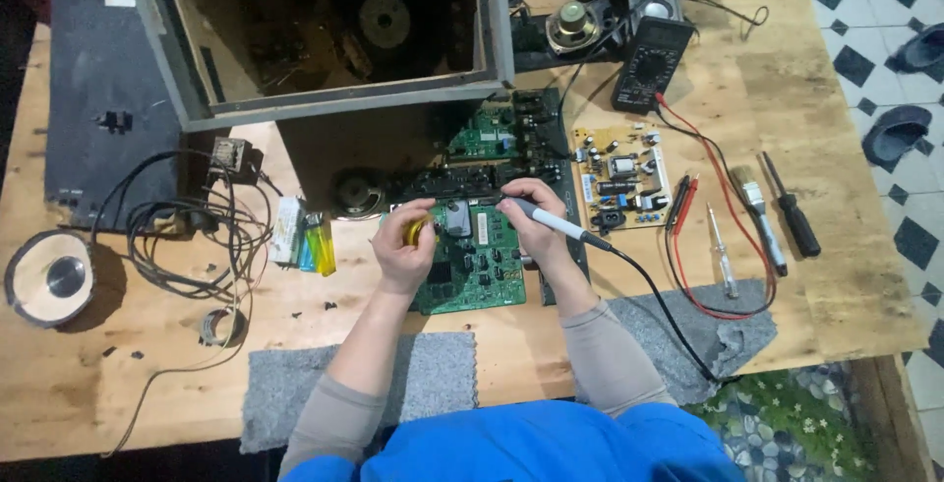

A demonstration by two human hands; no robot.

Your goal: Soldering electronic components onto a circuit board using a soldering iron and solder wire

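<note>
Nearest the camera, two forearms in grey sleeves reach forward over the grey mat (433,369) toward the green board (477,261), which lies flat on the surface (128,384) at the middle. Left hand (405,241) is curled tight round a small yellow item (418,231), likely a solder reel, just at the board's left edge, wrist straight, knuckles up. Right hand (531,218) grips the iron (556,224) like a pen, tip aimed left and down at the board's upper part, handle and black cord trailing off right of the board. Risk here, as I judge it: that cord drapes across the surface and could snag, tugging the hot tip across neighbouring parts; the two hands sit very close, so a slip could burn the left fingers. Just left of the board, a yellow lighter (321,249) sits uncomfortably near the heat. Right of the board, a tan board (619,177) and red probe leads (683,202). Beyond the board, a multimeter (651,64) and the open cabinet (324,30)
</note>
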